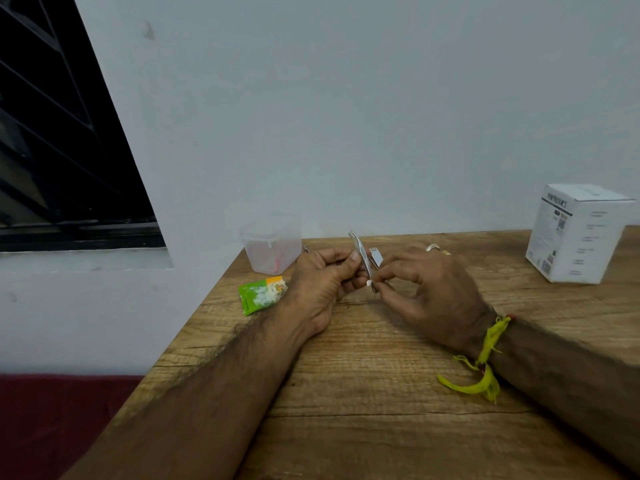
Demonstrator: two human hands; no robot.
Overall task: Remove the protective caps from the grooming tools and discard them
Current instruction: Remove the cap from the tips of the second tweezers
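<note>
My left hand [323, 282] grips a slim metal grooming tool [360, 251] that stands nearly upright above the wooden table [363, 393]. A small white cap [369, 282] sits at the tool's lower end, and my right hand [426, 292] pinches it between thumb and forefinger. A second metal piece [376, 256] shows just behind the fingers; I cannot tell which hand holds it. Both forearms rest on the table.
A clear plastic container [272, 242] with something red inside stands at the table's back left corner. A green and orange sachet [263, 294] lies at the left edge. A white carton [578, 233] stands at the back right. The wall runs close behind.
</note>
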